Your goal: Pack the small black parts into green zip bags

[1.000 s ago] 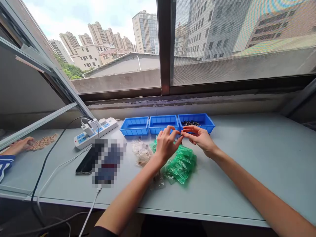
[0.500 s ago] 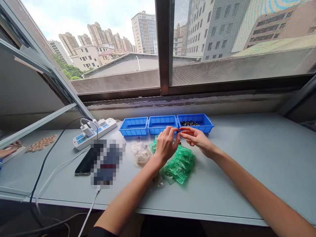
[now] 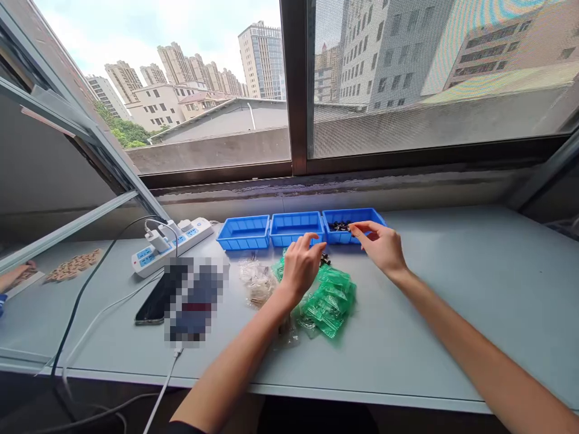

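Note:
My left hand hovers over a pile of green plastic bags, fingers curled loosely, close to a few small dark parts on the table. My right hand is raised at the right blue tray, thumb and forefinger pinched together over the small dark parts lying in it; what the pinch holds is too small to make out. Two more blue trays, the middle one and the left one, stand in a row beside it.
Clear small bags lie left of the green pile. A white power strip with plugs and cables, a black phone and a blurred item sit further left. Another person's hand shows at the far left edge. A window runs behind the trays.
My right hand has moved away from my left hand, up and right to the right blue tray. My left hand has stayed over the green bags. The other person's hand drew back left.

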Tool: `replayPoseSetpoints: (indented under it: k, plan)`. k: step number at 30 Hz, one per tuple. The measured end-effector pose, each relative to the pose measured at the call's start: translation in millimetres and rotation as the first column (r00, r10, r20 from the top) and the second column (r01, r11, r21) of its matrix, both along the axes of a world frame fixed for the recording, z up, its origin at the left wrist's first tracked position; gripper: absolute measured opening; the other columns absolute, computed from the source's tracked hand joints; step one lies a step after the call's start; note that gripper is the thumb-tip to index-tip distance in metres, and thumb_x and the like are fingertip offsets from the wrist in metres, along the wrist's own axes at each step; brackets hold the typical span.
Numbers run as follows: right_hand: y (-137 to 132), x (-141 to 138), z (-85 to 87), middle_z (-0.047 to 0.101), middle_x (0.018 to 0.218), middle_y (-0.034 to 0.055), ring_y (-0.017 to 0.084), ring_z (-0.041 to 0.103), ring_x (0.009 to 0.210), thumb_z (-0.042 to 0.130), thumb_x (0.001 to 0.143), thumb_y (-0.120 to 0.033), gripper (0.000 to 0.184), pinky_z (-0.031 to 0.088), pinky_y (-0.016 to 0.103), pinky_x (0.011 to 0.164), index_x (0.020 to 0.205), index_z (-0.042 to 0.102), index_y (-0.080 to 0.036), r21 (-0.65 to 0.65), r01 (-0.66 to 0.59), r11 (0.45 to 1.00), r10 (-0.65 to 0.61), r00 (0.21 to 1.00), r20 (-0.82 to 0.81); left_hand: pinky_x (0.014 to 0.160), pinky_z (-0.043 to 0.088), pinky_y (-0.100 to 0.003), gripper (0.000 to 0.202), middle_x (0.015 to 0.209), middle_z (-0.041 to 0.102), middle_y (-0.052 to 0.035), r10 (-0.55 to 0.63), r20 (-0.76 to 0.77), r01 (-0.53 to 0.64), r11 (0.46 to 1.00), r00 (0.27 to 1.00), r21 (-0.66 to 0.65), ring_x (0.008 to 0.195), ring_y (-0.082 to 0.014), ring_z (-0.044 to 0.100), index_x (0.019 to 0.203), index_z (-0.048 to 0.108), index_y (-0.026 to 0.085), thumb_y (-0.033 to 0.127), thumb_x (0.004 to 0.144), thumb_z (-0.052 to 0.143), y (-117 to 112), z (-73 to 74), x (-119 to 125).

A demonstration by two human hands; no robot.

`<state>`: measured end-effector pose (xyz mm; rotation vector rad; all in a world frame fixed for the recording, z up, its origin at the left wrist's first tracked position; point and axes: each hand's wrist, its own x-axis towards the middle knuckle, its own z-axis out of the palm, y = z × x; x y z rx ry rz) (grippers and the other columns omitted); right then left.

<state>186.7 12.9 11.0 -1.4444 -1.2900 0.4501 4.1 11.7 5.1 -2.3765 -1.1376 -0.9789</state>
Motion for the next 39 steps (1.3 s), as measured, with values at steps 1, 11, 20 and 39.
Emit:
replayPoseSetpoints:
  k: [1,11,20,39]
  plan:
    - [0,3,0.3,0.067,0.069,0.0055,0.017,0.055,0.053,0.055,0.071,-0.061,0.043,0.041,0.031,0.055,0.076,0.069,-0.021,0.023,0.058,0.998,-0.059,0.996,0.069,0.062,0.043,-0.026,0.013,0.095,0.061,-0.0034,0.000,0.000,0.000,1.000,1.000,-0.003,0.076,-0.0137,0.058,0.084,0.064,0.020,0.020,0.087,0.052,0,-0.5,0]
    - [5,15,-0.5,0.066,0.069,0.0068,0.019,0.056,0.064,0.047,0.083,-0.045,0.034,0.039,0.029,0.056,0.081,0.070,-0.020,0.207,0.180,0.962,-0.243,0.910,0.336,0.061,0.043,-0.025,0.010,0.090,0.059,-0.0022,0.024,0.005,-0.024,0.998,1.000,-0.055,0.071,-0.0125,0.055,0.072,0.066,0.019,0.028,0.077,0.066,5,-2.4,-5]
    - [9,13,2.8,0.069,0.072,0.0047,0.017,0.059,0.060,0.053,0.079,-0.043,0.028,0.045,0.029,0.056,0.079,0.068,-0.020,0.279,0.136,0.951,-0.179,0.975,0.135,0.058,0.041,-0.023,0.007,0.088,0.058,-0.0021,0.072,0.002,-0.072,0.997,0.997,-0.014,0.068,-0.0116,0.055,0.079,0.064,0.019,0.021,0.083,0.059,12,-4.8,-7]
    - [-1,-11,-18.2,0.065,0.112,0.0055,0.021,0.056,0.106,0.051,0.085,-0.019,0.025,0.042,0.039,0.087,0.106,0.063,-0.022,-0.097,-0.553,0.828,0.495,0.637,0.591,0.062,0.042,-0.023,0.014,0.091,0.057,-0.0021,0.008,0.071,-0.011,0.999,0.997,0.051,0.066,-0.0101,0.053,0.076,0.064,0.020,0.030,0.083,0.058,5,0.5,-3]
